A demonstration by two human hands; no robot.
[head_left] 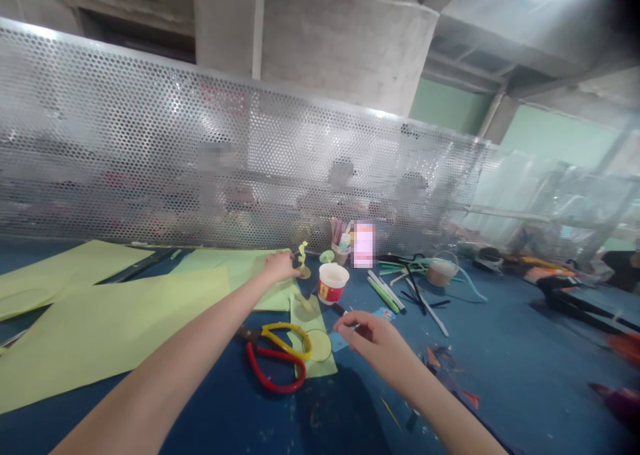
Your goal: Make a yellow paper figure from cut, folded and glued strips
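Observation:
My left hand [280, 266] reaches far forward, its fingers closed at the edge of a small yellow figure [303, 255] on a round base. My right hand [373, 335] hovers nearer, thumb and index tips drawn together; anything between them is too small to make out. Below it lie a blue card piece [340, 341] and a yellow-green paper strip [305, 318] with a round yellow disc [319, 346] on it. Scissors [277, 355] with one red and one yellow handle loop lie left of the disc. A red-and-white paper cup [333, 284] stands between my hands.
Large yellow-green sheets [140, 322] cover the left of the blue table [500, 382]. Behind the cup are a container of sticks and markers [340, 242] and a phone-like screen [363, 245]. Green and white pens [384, 294], pipe cleaners [415, 288] and a small bucket [441, 272] lie rightward. A perforated metal screen [290, 142] borders the back.

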